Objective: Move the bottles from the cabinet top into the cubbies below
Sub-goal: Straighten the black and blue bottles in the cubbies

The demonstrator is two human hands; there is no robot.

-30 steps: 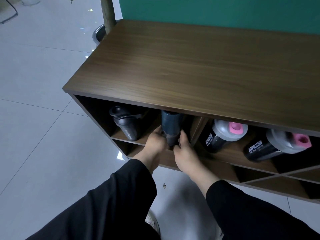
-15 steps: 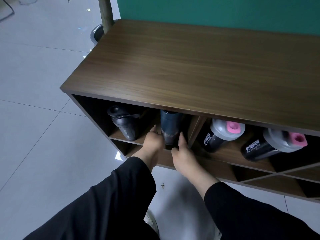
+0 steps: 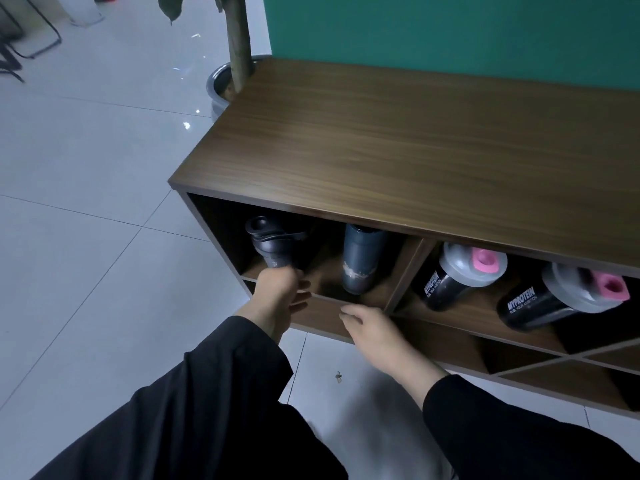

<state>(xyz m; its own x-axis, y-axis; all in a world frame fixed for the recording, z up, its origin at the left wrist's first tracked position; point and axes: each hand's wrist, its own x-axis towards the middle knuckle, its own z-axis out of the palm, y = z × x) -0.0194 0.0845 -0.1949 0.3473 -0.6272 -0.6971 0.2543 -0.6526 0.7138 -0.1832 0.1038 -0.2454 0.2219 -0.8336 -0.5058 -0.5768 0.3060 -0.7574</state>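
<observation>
A dark blue bottle [image 3: 362, 258] stands in the left cubby of the wooden cabinet [image 3: 398, 147], free of both hands. To its left a black shaker bottle [image 3: 275, 245] stands in the same cubby. My left hand [image 3: 282, 296] is at the foot of the black shaker, fingers spread, touching or just short of it. My right hand [image 3: 372, 329] hovers open below the cubby's front edge, holding nothing. Two black shakers with grey lids and pink caps [image 3: 457, 275] [image 3: 561, 301] lie tilted in the right cubby.
The cabinet top carries no bottles. A potted plant trunk [image 3: 239, 43] in a grey pot stands at the cabinet's back left corner. A green wall runs behind. Lower diagonal cubbies [image 3: 540, 365] sit beneath. White tiled floor lies to the left and below.
Both hands let go of the dark blue bottle and drew back from it. My left hand shifted left toward the black shaker; my right hand dropped below the shelf edge.
</observation>
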